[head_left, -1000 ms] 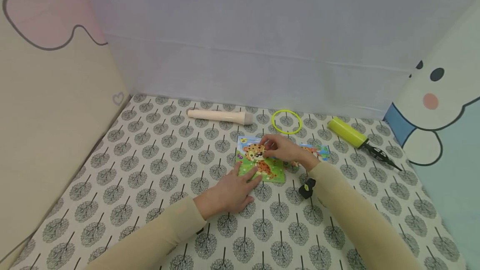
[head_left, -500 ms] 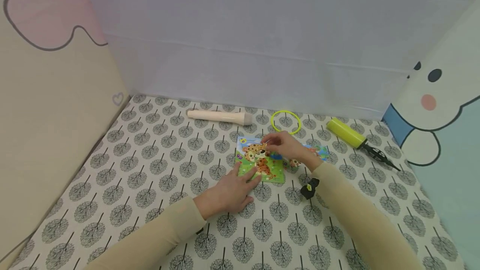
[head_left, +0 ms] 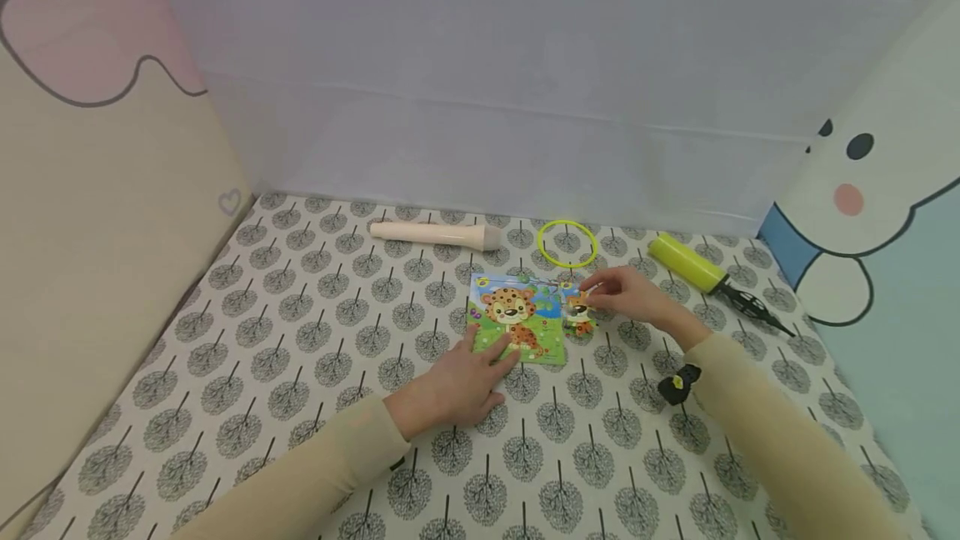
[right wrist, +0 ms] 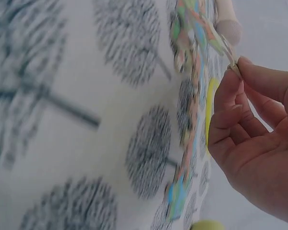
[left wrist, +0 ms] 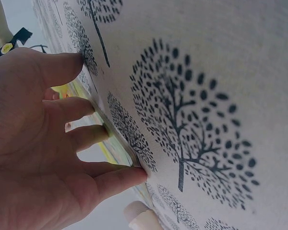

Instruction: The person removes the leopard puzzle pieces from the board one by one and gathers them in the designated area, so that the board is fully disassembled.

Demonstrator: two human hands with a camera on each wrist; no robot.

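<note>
A leopard picture puzzle (head_left: 517, 323) lies flat in the middle of the patterned cloth. My left hand (head_left: 462, 382) rests at its lower left with fingers spread, two fingertips over the picture. In the left wrist view, the fingers (left wrist: 120, 182) reach along the puzzle's thin edge. Just right of the puzzle, my right hand (head_left: 630, 298) pinches a thin printed puzzle piece (head_left: 579, 311) with an orange animal on it. The right wrist view shows thumb and forefinger meeting on that piece, seen almost edge-on. Beneath that hand, more printed pieces (right wrist: 177, 196) lie in a row, mostly hidden in the head view.
Behind the puzzle lie a pale flashlight-shaped tube (head_left: 435, 234) and a yellow-green ring (head_left: 567, 243). A yellow-green hand pump (head_left: 686, 263) with a black pointed end sits to the right. Cloth walls (head_left: 480, 107) border the back and sides.
My right hand has moved right, off the leopard's head, to beside the puzzle; the leopard's face now shows fully. My left hand has stayed in place.
</note>
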